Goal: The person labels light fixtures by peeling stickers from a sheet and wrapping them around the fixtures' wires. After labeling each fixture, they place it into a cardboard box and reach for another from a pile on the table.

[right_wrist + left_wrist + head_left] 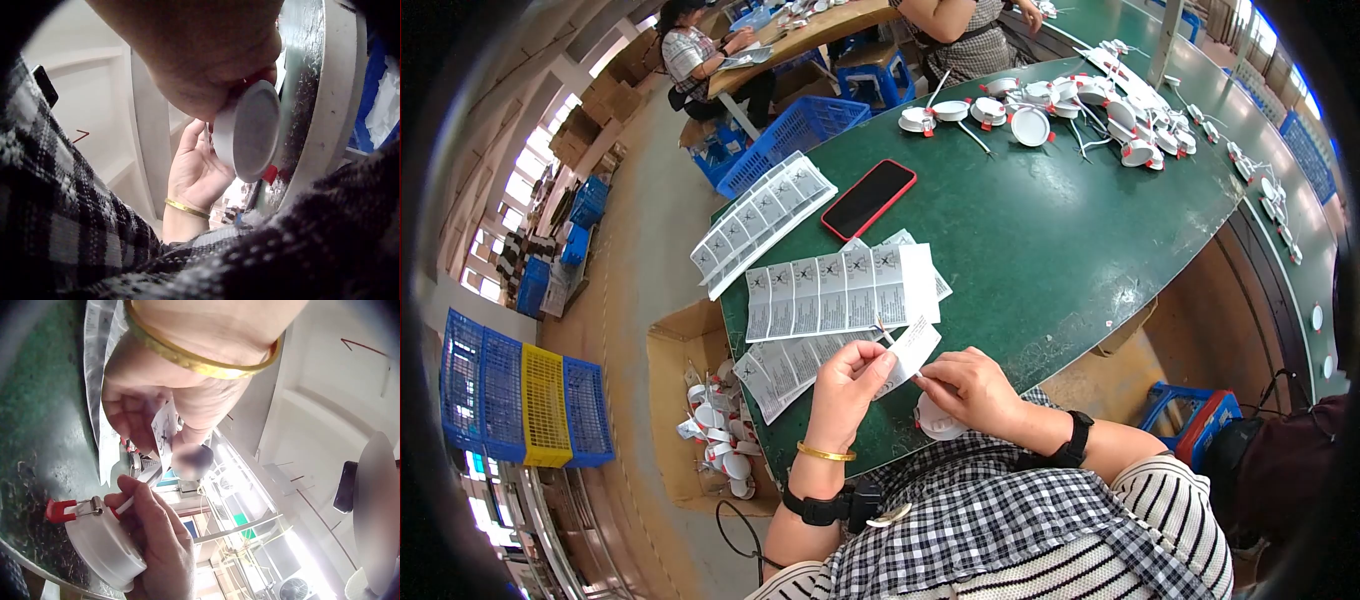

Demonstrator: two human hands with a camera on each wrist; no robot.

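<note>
In the head view my left hand (847, 388) pinches a small white printed label (915, 345) between thumb and index finger. The label (164, 432) stands up from the fingers in the left wrist view. Close beside it, my right hand (977, 388) holds a round white downlight (940, 418) near the table's front edge. From the left wrist, the downlight (103, 550) shows a spring clip with a red tip (60, 511), and the right fingertips (128, 484) pinch at its side. The right wrist view shows its flat round face (259, 132).
Sheets of printed labels (825, 295) lie on the green table (1000, 270), with a red-cased phone (870, 198) behind. Many downlights (1100, 105) are heaped at the far side. A cardboard box (675, 345) of downlights stands left, below the edge. Two people sit beyond.
</note>
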